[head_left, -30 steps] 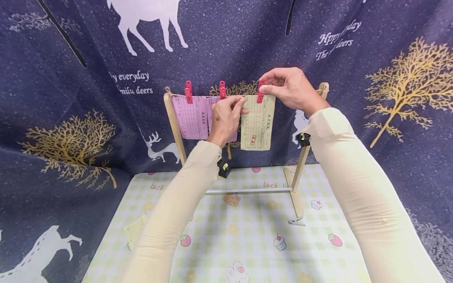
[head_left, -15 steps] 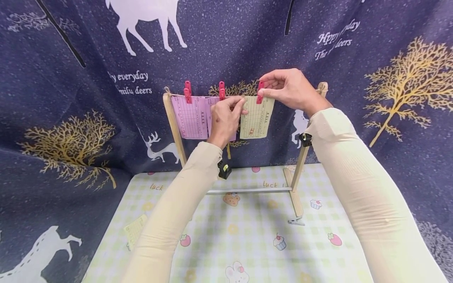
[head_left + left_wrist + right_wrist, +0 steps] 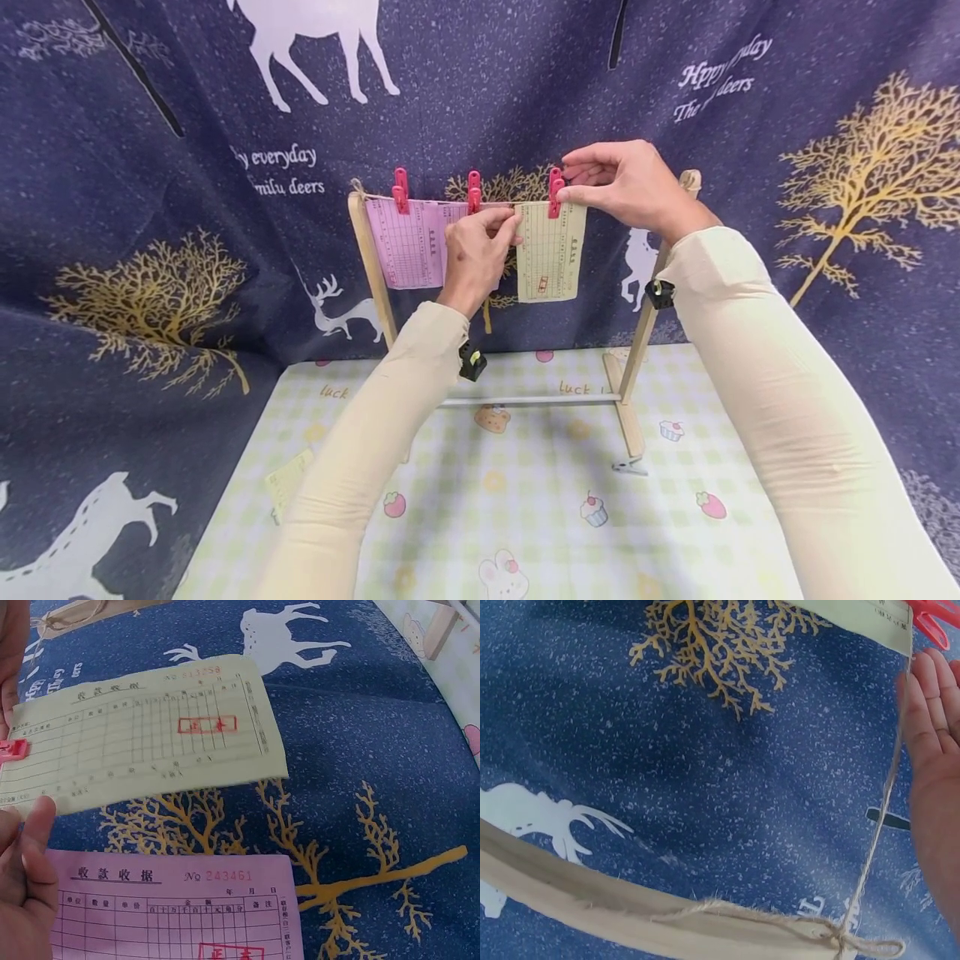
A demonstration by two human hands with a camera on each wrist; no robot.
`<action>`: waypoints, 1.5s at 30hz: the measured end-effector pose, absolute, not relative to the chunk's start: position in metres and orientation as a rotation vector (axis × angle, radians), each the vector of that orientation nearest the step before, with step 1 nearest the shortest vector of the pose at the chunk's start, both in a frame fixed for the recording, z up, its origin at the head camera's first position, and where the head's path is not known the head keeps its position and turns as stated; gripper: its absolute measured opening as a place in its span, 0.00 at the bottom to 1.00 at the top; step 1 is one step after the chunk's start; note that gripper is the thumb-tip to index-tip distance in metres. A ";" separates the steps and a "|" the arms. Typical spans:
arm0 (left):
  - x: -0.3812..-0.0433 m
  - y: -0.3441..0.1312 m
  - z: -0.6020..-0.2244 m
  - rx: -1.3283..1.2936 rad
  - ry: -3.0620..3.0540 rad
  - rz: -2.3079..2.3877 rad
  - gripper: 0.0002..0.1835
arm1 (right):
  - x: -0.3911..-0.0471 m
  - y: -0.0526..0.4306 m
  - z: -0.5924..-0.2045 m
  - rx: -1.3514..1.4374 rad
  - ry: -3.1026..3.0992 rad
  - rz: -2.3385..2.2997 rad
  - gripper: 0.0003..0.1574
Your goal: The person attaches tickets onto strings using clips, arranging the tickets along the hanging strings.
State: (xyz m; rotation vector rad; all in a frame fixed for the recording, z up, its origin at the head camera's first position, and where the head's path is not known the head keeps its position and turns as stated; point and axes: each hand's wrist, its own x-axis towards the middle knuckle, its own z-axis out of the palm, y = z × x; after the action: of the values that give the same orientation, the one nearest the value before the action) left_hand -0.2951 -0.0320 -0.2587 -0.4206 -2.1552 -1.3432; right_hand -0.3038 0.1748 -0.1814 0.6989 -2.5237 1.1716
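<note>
A pale yellow receipt slip (image 3: 551, 258) hangs from a twine line, held near its top by a red clothespin (image 3: 555, 196). My left hand (image 3: 480, 254) pinches the slip's upper left corner at the twine; in the left wrist view a fingertip overlaps the edge of the yellow slip (image 3: 150, 735). Close by the clothespin, my right hand (image 3: 637, 183) has its fingers spread, thumb tip right at the clip. The right wrist view has those fingers straight, beside the red clip (image 3: 934, 619). Purple receipt slips (image 3: 408, 250) hang to the left, one partly hidden behind my left hand.
The twine (image 3: 877, 832) is tied between two wooden posts (image 3: 371, 267) of a stand with a white crossbar (image 3: 532, 401). Two more red clothespins (image 3: 401, 192) grip the purple slips. A grey clip (image 3: 630, 467) and another yellow slip (image 3: 288, 479) lie on the checked tablecloth (image 3: 525, 500).
My right fingers have loosened from the clothespin and shifted slightly right. The yellow slip's lower end has swung and settled a little higher. My left hand stays at its corner.
</note>
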 end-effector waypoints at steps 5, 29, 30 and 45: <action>-0.294 -0.033 -0.259 -0.452 -2.154 -1.330 0.10 | -0.299 0.181 -0.179 0.689 -2.510 1.186 0.31; -0.272 -0.112 -0.288 -0.606 -2.279 -1.221 0.10 | -0.252 0.221 -0.224 1.021 -2.533 0.769 0.12; -0.271 -0.115 -0.290 -0.612 -2.288 -1.221 0.10 | -0.251 0.222 -0.229 1.048 -2.527 0.769 0.12; -0.239 -0.165 -0.347 -0.533 -2.442 -1.102 0.13 | -0.233 0.245 -0.320 1.122 -2.515 0.881 0.14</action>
State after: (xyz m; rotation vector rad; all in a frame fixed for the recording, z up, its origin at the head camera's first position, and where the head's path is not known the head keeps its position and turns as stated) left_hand -0.2392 -0.1646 -0.3465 -0.5330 -2.4417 -1.1016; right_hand -0.2332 0.2449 -0.3204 1.1216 -2.5151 0.8806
